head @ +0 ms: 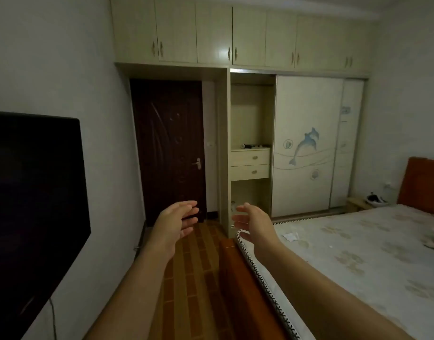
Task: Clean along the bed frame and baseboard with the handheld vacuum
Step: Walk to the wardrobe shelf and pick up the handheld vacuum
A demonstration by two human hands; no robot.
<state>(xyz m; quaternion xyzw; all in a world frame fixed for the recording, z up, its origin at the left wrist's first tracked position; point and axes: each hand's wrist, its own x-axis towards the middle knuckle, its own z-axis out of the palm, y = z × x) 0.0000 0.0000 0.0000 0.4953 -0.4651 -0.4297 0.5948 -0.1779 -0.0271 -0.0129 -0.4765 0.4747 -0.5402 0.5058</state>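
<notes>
My left hand (177,222) and my right hand (252,220) are stretched out in front of me, palms facing each other, fingers apart and empty. They hover above the foot corner of the bed. The orange-brown bed frame (238,278) runs along the bare patterned mattress (358,256) at the right. A dark baseboard (142,235) lines the left wall by the floor. A dark object, possibly the handheld vacuum (246,146), lies on the wardrobe's drawer shelf; it is too small to tell.
A narrow strip of brown tiled floor (194,278) runs between bed and left wall. A black TV (31,212) hangs on that wall. Ahead stand a dark closed door (169,148) and a wardrobe (307,143) with a dolphin picture. A bedside table (358,203) stands far right.
</notes>
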